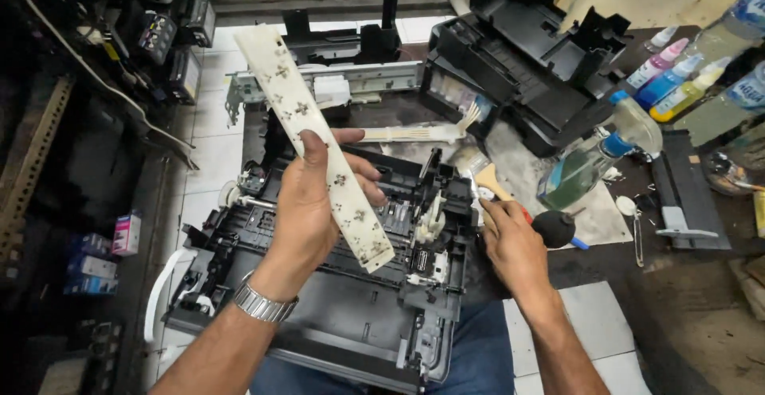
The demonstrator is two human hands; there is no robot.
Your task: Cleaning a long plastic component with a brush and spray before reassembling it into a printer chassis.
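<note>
Left hand (307, 204): closed around a long white ink-stained pad strip (319, 144), thumb across the front face, fingers wrapped behind at roughly the lower third. Strip held up on a diagonal above the opened printer chassis (351, 315), upper end toward the far wall, lower end just over the carriage area. Dark blotches spaced along its length.

Right hand (514, 244): resting at the chassis's right edge, fingers curled loosely toward a wooden-handled brush (486, 180) and a black rubber air blower (554, 228). Contact with the brush handle likely; actual grip cannot tell, since the knuckles hide the fingertips.

Handling judgement, strip: light, thin, probably soft felt or foam on a flat backing, so some flex over its span. Mid-length grasp keeps both ends from drooping. Stained patches may be damp with ink and transfer to skin; cleaner margins along the long edges look the better place to pinch. Not fragile, but easily bent or torn if twisted.

Surroundings: chassis resting across the lap, blue trousers below. Black printer cover (526, 52) upturned beyond it. Metal carriage rail (335, 80) lying on white floor tile. Ink refill bottles (673, 76) in a row at upper right, clear bottle with greenish liquid (590, 164) nearer. White ribbon cable (422, 131) beside the cover.
</note>
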